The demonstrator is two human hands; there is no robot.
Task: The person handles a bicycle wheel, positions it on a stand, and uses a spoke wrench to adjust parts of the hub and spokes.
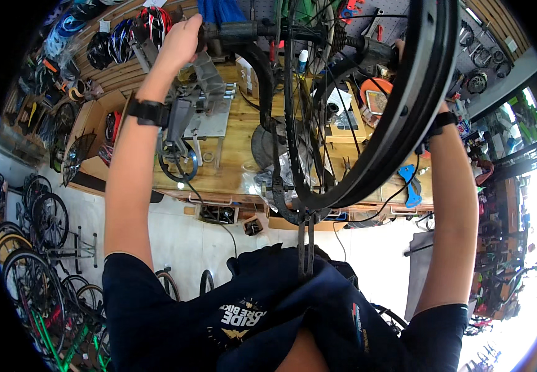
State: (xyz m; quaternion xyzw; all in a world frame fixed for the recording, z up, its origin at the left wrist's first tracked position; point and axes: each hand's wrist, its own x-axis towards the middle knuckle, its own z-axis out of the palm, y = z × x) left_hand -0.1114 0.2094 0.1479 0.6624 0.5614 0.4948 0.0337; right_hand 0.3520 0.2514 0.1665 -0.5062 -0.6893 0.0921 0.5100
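A bicycle wheel with a black rim (428, 93) stands upright in a dark metal truing stand (264, 71), its spokes and hub between the stand's two curved arms. My left hand (181, 42) is closed around the outer left end of the stand, beside the thick threaded shaft. On the other side, my right hand (400, 46) is at the stand's right end. The rim hides most of it; only a bit of finger shows, so its grip cannot be made out. Both forearms reach up and forward around the wheel, a black band on each wrist.
Below the wheel is a wooden workbench (234, 161) with a blue-handled tool (411, 186), an orange dish (372, 88) and a grey metal fixture (209, 115). A cardboard box (85, 124) stands left. Helmets (154, 26) hang behind; several bicycles (48, 214) stand on the left floor.
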